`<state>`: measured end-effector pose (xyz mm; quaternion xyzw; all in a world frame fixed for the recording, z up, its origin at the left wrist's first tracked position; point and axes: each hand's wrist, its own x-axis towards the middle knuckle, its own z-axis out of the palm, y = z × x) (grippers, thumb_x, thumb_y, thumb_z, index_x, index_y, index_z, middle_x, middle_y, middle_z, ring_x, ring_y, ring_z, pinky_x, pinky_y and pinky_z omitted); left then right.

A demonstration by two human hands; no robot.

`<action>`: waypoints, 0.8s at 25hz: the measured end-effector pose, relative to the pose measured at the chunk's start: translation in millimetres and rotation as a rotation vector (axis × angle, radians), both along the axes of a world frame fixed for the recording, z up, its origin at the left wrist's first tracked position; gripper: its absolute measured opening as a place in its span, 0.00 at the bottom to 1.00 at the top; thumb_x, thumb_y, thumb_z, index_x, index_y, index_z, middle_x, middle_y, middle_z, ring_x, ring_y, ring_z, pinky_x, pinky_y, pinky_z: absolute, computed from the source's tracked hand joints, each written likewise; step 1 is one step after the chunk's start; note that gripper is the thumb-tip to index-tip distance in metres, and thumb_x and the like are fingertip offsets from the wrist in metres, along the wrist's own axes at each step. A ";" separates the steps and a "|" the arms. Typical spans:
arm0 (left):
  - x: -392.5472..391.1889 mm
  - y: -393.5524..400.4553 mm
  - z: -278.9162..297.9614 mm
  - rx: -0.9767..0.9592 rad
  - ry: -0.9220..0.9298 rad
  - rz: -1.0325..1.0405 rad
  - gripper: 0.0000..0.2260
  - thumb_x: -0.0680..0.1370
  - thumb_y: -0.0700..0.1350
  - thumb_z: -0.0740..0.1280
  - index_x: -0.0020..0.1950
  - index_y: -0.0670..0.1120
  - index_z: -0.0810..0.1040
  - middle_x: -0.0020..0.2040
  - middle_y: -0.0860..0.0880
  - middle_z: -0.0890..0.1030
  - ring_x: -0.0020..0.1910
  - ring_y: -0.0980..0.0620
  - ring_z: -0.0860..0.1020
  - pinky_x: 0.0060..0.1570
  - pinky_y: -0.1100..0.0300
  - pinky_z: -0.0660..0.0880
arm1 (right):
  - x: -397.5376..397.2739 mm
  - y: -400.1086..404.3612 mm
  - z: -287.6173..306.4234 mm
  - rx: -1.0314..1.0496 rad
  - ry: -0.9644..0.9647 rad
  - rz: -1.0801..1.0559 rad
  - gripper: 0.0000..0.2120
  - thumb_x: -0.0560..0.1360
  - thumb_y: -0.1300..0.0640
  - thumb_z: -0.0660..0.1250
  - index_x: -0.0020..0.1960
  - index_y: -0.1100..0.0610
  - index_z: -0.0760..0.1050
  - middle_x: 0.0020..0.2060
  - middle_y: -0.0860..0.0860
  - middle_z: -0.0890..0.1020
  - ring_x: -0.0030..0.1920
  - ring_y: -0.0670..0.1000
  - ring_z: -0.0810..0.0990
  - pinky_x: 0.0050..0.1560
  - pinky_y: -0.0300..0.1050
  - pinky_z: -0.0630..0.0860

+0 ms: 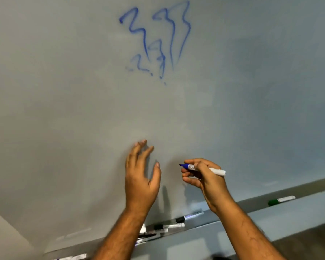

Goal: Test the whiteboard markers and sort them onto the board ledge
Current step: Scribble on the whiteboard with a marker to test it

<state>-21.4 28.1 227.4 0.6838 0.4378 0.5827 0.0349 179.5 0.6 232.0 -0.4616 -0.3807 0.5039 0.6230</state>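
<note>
The right hand (199, 177) pinches the uncapped blue marker (203, 168), its long axis level, tip at nine o'clock. The left hand (142, 177), fingers spread and empty, hovers before the board. The ledge (233, 214) lies toward six o'clock, nearer the right hand.

From my remote seat I see two bare forearms coming up from the bottom edge, both dusted with dark hair and without sleeve, watch or band. The bare left hand (142, 182) and bare right hand (204, 177) carry no rings or gloves; fingernails are short and plain.
</note>
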 end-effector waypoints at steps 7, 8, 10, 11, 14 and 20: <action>106.7 -20.7 -111.5 -0.887 -0.284 -0.379 0.04 0.83 0.44 0.70 0.55 0.49 0.85 0.49 0.53 0.86 0.47 0.54 0.84 0.48 0.56 0.81 | 78.5 -27.2 -106.1 -0.344 0.036 -0.065 0.07 0.82 0.65 0.69 0.46 0.64 0.83 0.38 0.63 0.86 0.32 0.51 0.82 0.34 0.41 0.82; 119.6 -23.5 -121.0 -1.015 -0.365 -0.407 0.05 0.83 0.45 0.69 0.55 0.47 0.85 0.48 0.51 0.87 0.45 0.51 0.83 0.47 0.54 0.81 | 87.6 -31.9 -117.8 -0.375 0.023 -0.065 0.06 0.81 0.65 0.71 0.46 0.64 0.85 0.37 0.63 0.85 0.32 0.51 0.82 0.34 0.40 0.81; 142.8 -28.0 -139.3 -1.171 -0.452 -0.438 0.06 0.83 0.44 0.70 0.56 0.44 0.85 0.46 0.48 0.87 0.42 0.50 0.81 0.45 0.54 0.80 | 108.4 -41.7 -138.3 -0.432 0.007 -0.068 0.05 0.80 0.63 0.73 0.48 0.64 0.86 0.37 0.62 0.85 0.33 0.52 0.82 0.35 0.42 0.81; 153.2 -29.6 -149.0 -1.216 -0.470 -0.441 0.05 0.82 0.42 0.70 0.55 0.42 0.84 0.45 0.47 0.86 0.41 0.50 0.81 0.43 0.55 0.80 | 120.4 -46.8 -148.0 -0.456 0.010 -0.074 0.06 0.80 0.62 0.74 0.49 0.65 0.86 0.38 0.62 0.85 0.34 0.52 0.83 0.36 0.43 0.82; 185.2 -32.5 -179.3 -1.308 -0.503 -0.396 0.06 0.81 0.39 0.71 0.54 0.36 0.83 0.42 0.45 0.84 0.39 0.51 0.79 0.39 0.58 0.80 | 160.7 -63.3 -177.1 -0.492 0.014 -0.088 0.06 0.80 0.60 0.74 0.51 0.64 0.86 0.39 0.62 0.85 0.37 0.55 0.83 0.41 0.47 0.82; 247.4 -42.1 -232.9 -1.418 -0.444 -0.287 0.02 0.80 0.37 0.72 0.50 0.38 0.84 0.39 0.45 0.82 0.35 0.53 0.78 0.36 0.60 0.78 | 235.7 -93.4 -230.2 -0.598 -0.023 -0.169 0.03 0.80 0.66 0.73 0.52 0.63 0.85 0.41 0.63 0.87 0.37 0.54 0.84 0.43 0.46 0.86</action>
